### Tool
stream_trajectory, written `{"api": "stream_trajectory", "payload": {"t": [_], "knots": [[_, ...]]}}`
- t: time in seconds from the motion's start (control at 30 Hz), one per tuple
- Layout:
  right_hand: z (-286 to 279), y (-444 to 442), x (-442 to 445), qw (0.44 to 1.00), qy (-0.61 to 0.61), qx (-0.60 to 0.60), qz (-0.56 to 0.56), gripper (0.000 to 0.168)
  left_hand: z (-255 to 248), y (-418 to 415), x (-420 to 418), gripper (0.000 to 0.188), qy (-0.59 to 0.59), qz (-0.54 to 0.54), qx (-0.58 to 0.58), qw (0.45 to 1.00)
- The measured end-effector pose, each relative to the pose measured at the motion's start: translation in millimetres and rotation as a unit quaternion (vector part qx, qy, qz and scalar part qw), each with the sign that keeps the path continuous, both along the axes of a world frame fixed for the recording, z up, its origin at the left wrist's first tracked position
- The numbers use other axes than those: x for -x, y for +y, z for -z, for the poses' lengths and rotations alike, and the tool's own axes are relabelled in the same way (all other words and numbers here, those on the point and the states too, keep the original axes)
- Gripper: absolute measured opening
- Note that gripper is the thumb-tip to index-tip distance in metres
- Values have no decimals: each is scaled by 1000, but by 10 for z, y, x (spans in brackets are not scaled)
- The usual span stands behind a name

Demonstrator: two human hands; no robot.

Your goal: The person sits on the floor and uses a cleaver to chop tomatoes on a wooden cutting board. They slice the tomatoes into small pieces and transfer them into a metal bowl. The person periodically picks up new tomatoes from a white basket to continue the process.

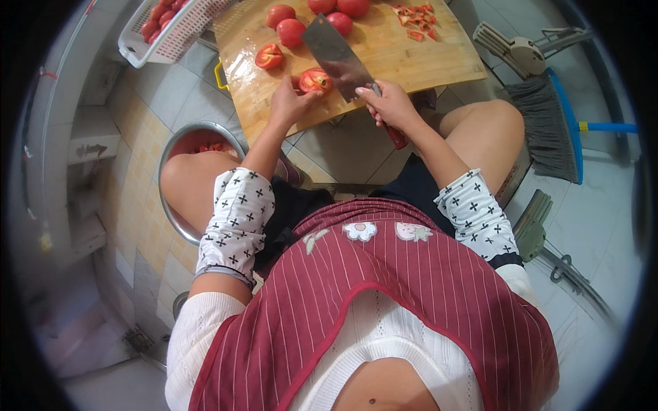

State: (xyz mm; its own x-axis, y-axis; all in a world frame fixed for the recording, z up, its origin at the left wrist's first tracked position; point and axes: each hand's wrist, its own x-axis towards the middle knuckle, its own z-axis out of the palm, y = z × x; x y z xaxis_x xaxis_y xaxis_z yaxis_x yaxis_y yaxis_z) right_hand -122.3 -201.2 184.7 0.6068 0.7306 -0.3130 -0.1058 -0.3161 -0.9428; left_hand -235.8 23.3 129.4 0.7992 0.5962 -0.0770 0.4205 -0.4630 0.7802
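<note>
My left hand (294, 101) has its fingers on a cut tomato half (314, 80), whose cut face shows, near the front edge of the wooden cutting board (421, 69). My right hand (389, 106) grips a cleaver (339, 59) by its dark red handle, partly hidden in the fist. The broad blade slants up and left over the board, just right of the tomato half. Another cut tomato half (269, 56) lies to the upper left. Whole tomatoes (291, 33) sit behind the blade, and small red cut pieces (415, 20) are heaped at the back right.
A white plastic basket (177, 36) of tomatoes stands at the upper left. Beside my left leg is a metal basin (177, 134) holding red pieces. A broom (550, 126) with a blue head and folding metal legs (529, 54) are on the right.
</note>
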Motion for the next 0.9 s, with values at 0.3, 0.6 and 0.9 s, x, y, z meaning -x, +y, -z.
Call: {"api": "stream_trajectory", "payload": {"t": [0.3,0.6,0.9], "knots": [[16,-4,19,999,-28,14,-23,28,5,13,-2,48,1,17,-3,1000],[71,152,-2,997,-62,32,-44,31,-167,-70,-13,54,2,36,-16,999],[114,376,66,965,-255,15,-58,29,-176,-77,-21,55,-23,28,-61,997]]}}
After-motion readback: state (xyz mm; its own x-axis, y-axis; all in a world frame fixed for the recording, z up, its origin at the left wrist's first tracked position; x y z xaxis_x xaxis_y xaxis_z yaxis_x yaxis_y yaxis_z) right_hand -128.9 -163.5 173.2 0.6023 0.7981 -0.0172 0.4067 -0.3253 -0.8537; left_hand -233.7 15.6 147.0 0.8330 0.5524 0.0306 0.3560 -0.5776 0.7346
